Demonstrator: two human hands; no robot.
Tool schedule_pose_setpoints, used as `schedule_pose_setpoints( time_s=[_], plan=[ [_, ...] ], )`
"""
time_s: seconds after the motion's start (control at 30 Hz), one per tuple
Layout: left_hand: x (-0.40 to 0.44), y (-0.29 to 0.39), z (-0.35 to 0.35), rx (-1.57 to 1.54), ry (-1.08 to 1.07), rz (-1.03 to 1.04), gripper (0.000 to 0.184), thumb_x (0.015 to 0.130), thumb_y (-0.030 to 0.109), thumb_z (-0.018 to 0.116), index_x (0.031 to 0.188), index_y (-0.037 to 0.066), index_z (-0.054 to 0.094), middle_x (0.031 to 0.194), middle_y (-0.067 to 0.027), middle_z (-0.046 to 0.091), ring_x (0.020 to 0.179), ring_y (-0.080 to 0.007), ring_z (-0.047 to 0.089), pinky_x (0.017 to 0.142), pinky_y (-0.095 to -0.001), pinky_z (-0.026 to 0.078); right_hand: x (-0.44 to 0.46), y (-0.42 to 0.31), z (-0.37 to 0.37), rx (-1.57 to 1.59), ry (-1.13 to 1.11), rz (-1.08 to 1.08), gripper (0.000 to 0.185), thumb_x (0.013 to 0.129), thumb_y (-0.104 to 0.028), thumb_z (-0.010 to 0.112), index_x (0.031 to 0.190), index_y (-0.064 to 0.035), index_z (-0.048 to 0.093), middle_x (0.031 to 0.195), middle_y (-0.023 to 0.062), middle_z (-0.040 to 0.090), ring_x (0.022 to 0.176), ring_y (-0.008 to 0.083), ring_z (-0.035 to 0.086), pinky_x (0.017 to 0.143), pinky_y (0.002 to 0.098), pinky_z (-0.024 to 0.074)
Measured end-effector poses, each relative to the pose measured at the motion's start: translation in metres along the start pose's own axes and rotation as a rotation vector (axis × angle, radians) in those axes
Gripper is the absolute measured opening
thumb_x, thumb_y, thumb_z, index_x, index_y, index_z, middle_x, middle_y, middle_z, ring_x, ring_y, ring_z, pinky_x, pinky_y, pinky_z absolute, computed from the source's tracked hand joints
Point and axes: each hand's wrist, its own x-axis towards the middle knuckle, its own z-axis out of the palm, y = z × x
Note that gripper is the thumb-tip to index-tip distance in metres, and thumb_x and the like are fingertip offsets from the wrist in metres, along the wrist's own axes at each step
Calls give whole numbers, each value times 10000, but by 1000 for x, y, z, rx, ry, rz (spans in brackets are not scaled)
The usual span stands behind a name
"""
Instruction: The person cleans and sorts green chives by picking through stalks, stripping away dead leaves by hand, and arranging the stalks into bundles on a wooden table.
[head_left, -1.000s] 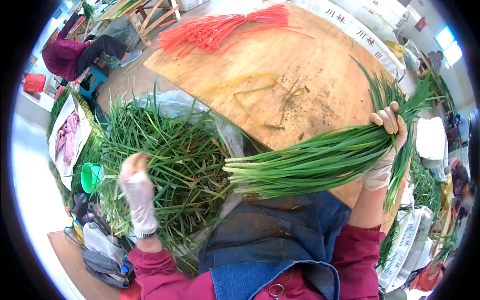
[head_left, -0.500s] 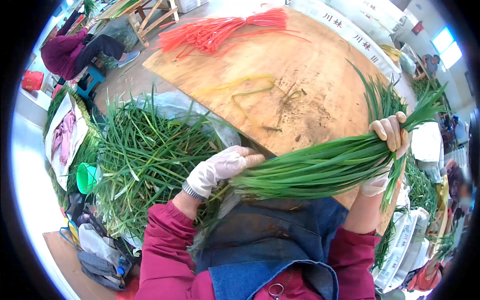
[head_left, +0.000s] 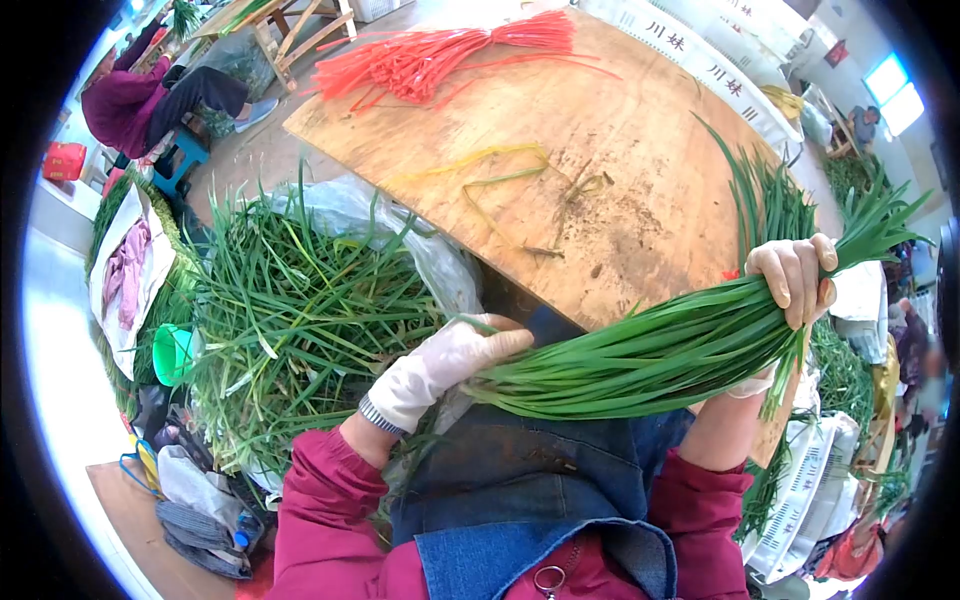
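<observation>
A long bunch of garlic chives [head_left: 640,345] stretches across my lap, its leafy tips to the right and its pale cut ends to the left. My right hand [head_left: 793,275], in a thin whitish glove, wraps round the bunch near the tips. At the cut ends is my left hand [head_left: 455,362], gloved too, with fingers pressed together and a green blade showing at the knuckles. Its fingertips are partly hidden, so how much it grips is hard to see. More chives [head_left: 775,205] lie on the wooden table [head_left: 420,150] behind my right hand.
A large heap of loose green blades [head_left: 310,320] lies on plastic sheeting [head_left: 450,270] at left. Red ties [head_left: 430,65] and a yellow strip [head_left: 500,187] are on the table. White crates [head_left: 690,55] stand beyond it. Another person [head_left: 130,105] sits at upper left. A green cup [head_left: 173,354] is at left.
The bunch has shifted slightly right and down at its middle, and its tips now reach further right. My right hand has moved a little right; my left wrist is slightly lower.
</observation>
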Motion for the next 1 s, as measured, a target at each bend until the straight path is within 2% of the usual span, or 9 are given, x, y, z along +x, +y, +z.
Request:
schedule_pose_setpoints(
  time_s=[0.2, 0.43, 0.5, 0.57, 0.6, 0.7, 0.77, 0.9, 1.0],
  plan=[
    [-2, 9, 4, 227, 184, 237, 250, 855, 192, 545, 881, -20, 677, 836, -69, 665, 780, -147, 606, 747, -266, 472, -1, 0, 5, -14, 44, 5, 135, 859, -5, 489, 980, 43, 525, 504, -16, 513, 467, 91, 525, 632, 265, 459],
    [-99, 0, -72, 82, 992, 372, 272, 904, 241, 528, 781, 31, 650, 756, -71, 645, 714, -139, 587, 707, -264, 456, -16, -12, -7, 18, 241, -35, 206, 859, -36, 512, 1053, 33, 512, 562, -57, 418, 554, 68, 475, 725, 292, 406],
    [-132, -19, -106, 31, 1255, 231, 338, 872, 348, 579, 765, 40, 664, 720, -71, 651, 639, -165, 581, 699, -302, 452, -21, -14, -12, 33, 314, -43, 215, 868, -54, 512, 1064, 34, 507, 600, -63, 367, 596, 70, 439, 735, 289, 388],
    [-143, -15, -113, 465, 1373, -174, 350, 870, 346, 584, 784, 16, 666, 728, -90, 650, 631, -176, 577, 660, -287, 452, -24, -15, -15, 15, 429, -48, 217, 880, -70, 498, 1067, 40, 507, 603, -54, 364, 605, 76, 437, 733, 291, 385],
    [-144, -16, -105, 730, 1361, -398, 343, 868, 335, 589, 790, 10, 666, 747, -96, 652, 648, -178, 582, 651, -283, 452, -25, -16, -17, 4, 485, -50, 220, 885, -78, 491, 1068, 43, 508, 604, -49, 362, 609, 78, 436, 732, 292, 383],
    [-118, -39, -67, 606, 1225, 110, 193, 818, 208, 653, 833, 16, 665, 829, -120, 641, 741, -217, 601, 661, -312, 475, -32, -28, -36, -86, 699, 20, 213, 897, -96, 468, 1031, 56, 532, 654, -13, 459, 670, 105, 488, 744, 303, 439],
    [-91, -32, -40, 680, 853, 291, 163, 805, 148, 641, 889, 9, 654, 831, -144, 630, 762, -254, 612, 677, -327, 487, -36, -29, -44, -206, 830, 33, 201, 884, -94, 484, 1000, 59, 542, 701, 19, 531, 683, 129, 525, 716, 308, 489],
    [-35, -20, 1, 504, 441, 118, 556, 787, 343, 598, 1179, -43, 518, 1048, -254, 588, 1030, -371, 546, 912, -362, 410, -39, -31, -61, -372, 1106, 64, 157, 853, -127, 530, 884, 21, 573, 664, 29, 558, 619, 168, 552, 654, 310, 495],
    [-7, -38, -3, 69, 365, 86, 437, 792, 190, 635, 1132, -66, 540, 1014, -133, 623, 910, -184, 589, 803, -273, 462, -26, -21, -31, -650, 1143, 323, 165, 849, -166, 522, 800, -30, 601, 646, 50, 588, 614, 182, 579, 629, 292, 489]
  ],
)
